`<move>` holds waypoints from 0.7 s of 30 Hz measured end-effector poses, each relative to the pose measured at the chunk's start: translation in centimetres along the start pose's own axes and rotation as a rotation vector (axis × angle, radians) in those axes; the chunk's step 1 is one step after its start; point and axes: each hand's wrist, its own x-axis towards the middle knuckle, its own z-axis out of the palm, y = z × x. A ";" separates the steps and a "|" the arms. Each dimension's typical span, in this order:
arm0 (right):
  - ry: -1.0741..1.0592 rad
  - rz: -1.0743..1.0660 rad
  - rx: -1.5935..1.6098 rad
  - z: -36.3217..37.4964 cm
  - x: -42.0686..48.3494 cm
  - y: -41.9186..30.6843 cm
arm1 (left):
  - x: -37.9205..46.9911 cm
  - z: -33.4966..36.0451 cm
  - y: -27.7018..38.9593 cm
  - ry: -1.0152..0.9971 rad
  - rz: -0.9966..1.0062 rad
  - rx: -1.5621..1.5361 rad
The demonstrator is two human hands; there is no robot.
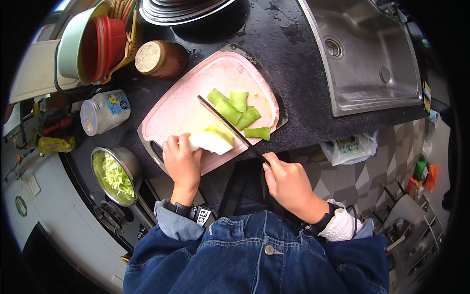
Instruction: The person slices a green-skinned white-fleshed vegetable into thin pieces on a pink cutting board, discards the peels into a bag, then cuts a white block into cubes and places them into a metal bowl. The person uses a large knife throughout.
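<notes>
On the pink cutting board point(176, 106) lies a pale piece of a green-skinned vegetable point(216, 141), perhaps a gourd. My left hand point(182, 158) grips its left end, fingers bent over it. A kitchen knife point(224, 120) is in my right hand point(290, 180), closed round the handle. Its blade stands edge down beside the right end of the vegetable; whether the two touch, I cannot tell. Several flat green pieces of peel or rind point(238, 110) lie on the board to the right of the blade.
A metal bowl of shredded greens point(118, 178) is at the left, near a stove. Beyond it stand a labelled plastic jar point(106, 112), a brown jar with a pale lid point(161, 60) and stacked basins point(73, 47). A steel sink point(367, 73) is at the right; a plastic bag point(352, 149) hangs below the counter edge.
</notes>
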 end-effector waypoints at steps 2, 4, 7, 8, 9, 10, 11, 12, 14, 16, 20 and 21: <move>-0.023 0.025 0.035 -0.1 -0.4 -0.1 | -0.5 0.0 -0.2 -0.018 -0.109 0.002; -0.038 0.037 0.052 0.0 -0.5 -0.2 | -0.6 -0.1 -0.6 -0.051 -0.206 -0.014; -0.039 0.011 0.036 0.3 -0.5 -0.3 | -0.4 -0.5 -0.6 -0.064 -0.154 -0.066; -0.030 -0.015 0.015 0.5 -0.5 -0.3 | -0.3 -0.6 -0.5 -0.009 -0.054 -0.101; -0.023 -0.040 -0.006 0.6 -0.6 -0.3 | -0.3 -0.6 -0.2 0.024 0.023 -0.145; -0.023 -0.037 -0.008 0.8 -0.7 -0.4 | -0.3 -0.6 0.2 0.051 0.091 -0.185; -0.025 -0.035 -0.010 0.9 -0.9 -0.4 | -0.4 -0.6 0.7 0.046 0.110 -0.246; -0.028 -0.034 -0.012 1.0 -1.0 -0.5 | -0.5 -0.4 1.1 0.038 0.118 -0.303; -0.022 -0.052 -0.024 1.3 -1.1 -0.5 | -0.5 0.2 2.0 0.070 0.108 -0.359; -0.015 -0.066 -0.059 1.7 -1.2 -0.6 | -0.4 0.7 2.4 0.073 0.071 -0.339; -0.104 -0.030 -0.143 2.8 -1.1 -0.8 | -0.5 1.2 2.5 0.088 0.056 -0.318; -0.150 -0.004 -0.157 3.1 -1.0 -0.8 | -0.6 1.3 2.5 0.094 0.060 -0.306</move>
